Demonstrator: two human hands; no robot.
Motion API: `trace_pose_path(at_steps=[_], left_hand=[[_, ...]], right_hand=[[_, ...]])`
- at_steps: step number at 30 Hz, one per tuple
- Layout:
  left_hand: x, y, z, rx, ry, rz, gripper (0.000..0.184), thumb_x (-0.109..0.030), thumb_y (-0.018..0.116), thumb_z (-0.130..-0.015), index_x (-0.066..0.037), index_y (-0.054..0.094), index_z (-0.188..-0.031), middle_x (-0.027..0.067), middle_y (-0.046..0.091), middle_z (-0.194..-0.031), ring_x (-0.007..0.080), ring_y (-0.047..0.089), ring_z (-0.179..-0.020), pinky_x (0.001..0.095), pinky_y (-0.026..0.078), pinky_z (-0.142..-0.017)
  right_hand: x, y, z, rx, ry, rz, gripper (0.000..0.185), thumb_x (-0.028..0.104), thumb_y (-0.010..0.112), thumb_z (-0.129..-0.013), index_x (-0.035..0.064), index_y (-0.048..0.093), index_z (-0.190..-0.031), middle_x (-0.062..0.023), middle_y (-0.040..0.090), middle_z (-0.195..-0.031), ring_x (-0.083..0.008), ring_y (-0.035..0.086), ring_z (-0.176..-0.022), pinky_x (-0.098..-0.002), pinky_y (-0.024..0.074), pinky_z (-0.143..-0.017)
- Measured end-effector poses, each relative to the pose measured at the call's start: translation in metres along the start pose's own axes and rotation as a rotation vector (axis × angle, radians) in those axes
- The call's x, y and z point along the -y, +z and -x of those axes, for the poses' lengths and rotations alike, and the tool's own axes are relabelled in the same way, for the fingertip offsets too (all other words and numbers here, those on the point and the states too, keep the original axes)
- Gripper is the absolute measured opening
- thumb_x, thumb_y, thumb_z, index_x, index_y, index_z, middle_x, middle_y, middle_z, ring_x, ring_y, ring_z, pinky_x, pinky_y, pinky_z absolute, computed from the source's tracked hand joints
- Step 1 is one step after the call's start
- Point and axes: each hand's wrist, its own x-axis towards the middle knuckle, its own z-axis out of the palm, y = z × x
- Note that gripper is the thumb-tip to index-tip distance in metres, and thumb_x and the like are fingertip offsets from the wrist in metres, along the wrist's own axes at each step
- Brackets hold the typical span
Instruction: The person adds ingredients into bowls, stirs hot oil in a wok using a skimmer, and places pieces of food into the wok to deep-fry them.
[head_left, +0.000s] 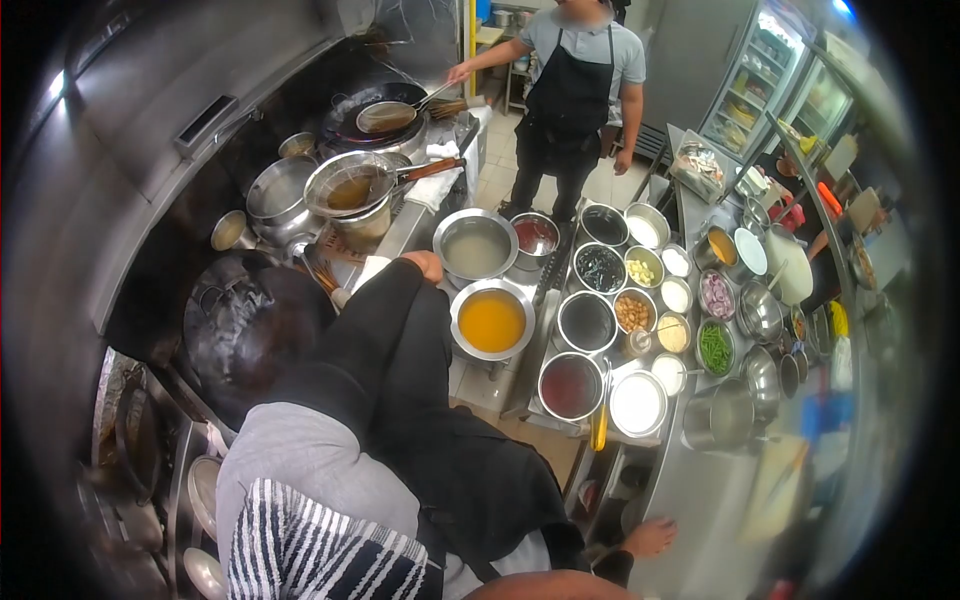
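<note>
Left hand (426, 264): near centre of frame, just beside left rim of cloudy-liquid bowl (512, 248); finger state cannot be told. Right hand (650, 537): lower right, fingers spread, at edge of steel counter (690, 490). Orange-liquid bowl (528, 322): centre, just below cloudy-liquid bowl. Co-worker (570, 100): upper centre, gripping strainer (385, 118).

The cloth (300, 540) is striped black and white, the liquid (491, 321) orange, the chopped vegetable (715, 347) green.

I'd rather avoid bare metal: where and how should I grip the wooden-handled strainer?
Probably by the wooden handle, coming from picture right: it juts out sideways past the round strainer, so its free end looks easiest to wrap.
</note>
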Motion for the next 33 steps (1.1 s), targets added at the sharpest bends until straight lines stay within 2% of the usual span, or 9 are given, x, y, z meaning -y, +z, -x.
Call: trace_pose_path(at_steps=[7, 9, 12, 14, 15, 22, 25, 27, 33], left_hand=[[-0.004, -0.005, 0.008, -0.005, -0.012, -0.058, 0.036, -0.023, 0.072, -0.07, -0.007, 0.076, -0.101, 0.0191, 0.07, -0.113, 0.0341, 0.066, -0.11, 0.0419, 0.052, -0.091], [-0.003, -0.003, 0.005, 0.002, -0.019, -0.085, 0.036, -0.024, 0.072, -0.07, -0.007, 0.076, -0.102, 0.0186, 0.07, -0.114, 0.0342, 0.066, -0.11, 0.0424, 0.052, -0.091], [-0.001, -0.002, -0.003, -0.003, -0.069, -0.053, 0.037, -0.023, 0.072, -0.07, -0.006, 0.076, -0.103, 0.0179, 0.07, -0.115, 0.0338, 0.066, -0.111, 0.0436, 0.052, -0.092], [0.004, 0.004, -0.007, -0.119, -0.132, -0.023, 0.036, -0.021, 0.07, -0.07, -0.005, 0.076, -0.102, 0.0184, 0.071, -0.113, 0.0334, 0.067, -0.11, 0.0442, 0.052, -0.091], [0.006, 0.008, -0.008, -0.118, -0.139, -0.022, 0.036, -0.021, 0.07, -0.07, -0.005, 0.076, -0.102, 0.0184, 0.071, -0.113, 0.0334, 0.067, -0.11, 0.0442, 0.052, -0.091], [-0.002, -0.004, 0.004, -0.131, -0.091, -0.041, 0.036, -0.019, 0.066, -0.072, -0.005, 0.075, -0.104, 0.0199, 0.07, -0.114, 0.0338, 0.066, -0.111, 0.043, 0.052, -0.092], [-0.007, -0.003, 0.006, -0.14, -0.093, -0.015, 0.035, -0.019, 0.064, -0.074, -0.005, 0.075, -0.104, 0.0198, 0.07, -0.114, 0.034, 0.066, -0.111, 0.0427, 0.052, -0.093], [-0.006, -0.004, 0.009, -0.129, -0.065, 0.005, 0.034, -0.019, 0.063, -0.075, -0.005, 0.075, -0.104, 0.02, 0.07, -0.114, 0.034, 0.066, -0.112, 0.0423, 0.052, -0.093], [-0.004, -0.002, 0.001, -0.111, -0.051, -0.032, 0.034, -0.019, 0.063, -0.075, -0.005, 0.075, -0.104, 0.0205, 0.069, -0.114, 0.0338, 0.066, -0.112, 0.0421, 0.052, -0.093]], right_hand=[[-0.007, 0.01, 0.0, 0.009, -0.007, 0.012, 0.038, 0.038, 0.048, -0.101, 0.0087, 0.063, -0.12, -0.0117, 0.064, -0.12, -0.034, 0.061, -0.108, -0.0463, 0.0509, -0.088], [-0.017, 0.024, 0.0, -0.105, -0.162, 0.064, 0.036, 0.036, 0.049, -0.101, 0.0082, 0.064, -0.117, -0.0108, 0.065, -0.117, -0.0326, 0.063, -0.104, -0.0446, 0.0516, -0.086], [-0.013, 0.016, 0.0, -0.181, -0.236, 0.16, 0.034, 0.036, 0.051, -0.101, 0.0079, 0.065, -0.114, -0.0098, 0.065, -0.115, -0.0309, 0.064, -0.1, -0.0431, 0.0527, -0.083], [-0.008, 0.022, 0.001, -0.184, -0.174, 0.093, 0.033, 0.036, 0.051, -0.101, 0.0078, 0.065, -0.113, -0.0095, 0.066, -0.113, -0.0308, 0.065, -0.098, -0.0431, 0.053, -0.082], [-0.009, 0.024, 0.002, -0.186, -0.113, 0.032, 0.033, 0.036, 0.052, -0.101, 0.0077, 0.065, -0.113, -0.0093, 0.066, -0.112, -0.0308, 0.065, -0.097, -0.043, 0.0533, -0.081], [-0.016, 0.047, -0.005, -0.16, -0.175, 0.028, 0.033, 0.036, 0.051, -0.1, 0.0082, 0.063, -0.114, -0.011, 0.066, -0.107, -0.0333, 0.064, -0.094, -0.0444, 0.0531, -0.08], [-0.017, 0.054, -0.005, -0.21, -0.07, 0.003, 0.033, 0.036, 0.051, -0.1, 0.0092, 0.062, -0.115, -0.0114, 0.066, -0.109, -0.0335, 0.064, -0.096, -0.0451, 0.0525, -0.081], [-0.019, 0.055, -0.01, 0.052, -0.057, 0.088, 0.05, 0.041, 0.045, -0.1, 0.0096, 0.053, -0.139, -0.0112, 0.061, -0.127, -0.0287, 0.063, -0.105, -0.0454, 0.0504, -0.083], [-0.013, 0.043, -0.005, -0.011, -0.004, 0.092, 0.053, 0.046, 0.046, -0.099, 0.0108, 0.055, -0.137, -0.0114, 0.062, -0.127, -0.0327, 0.062, -0.108, -0.047, 0.0514, -0.084]])
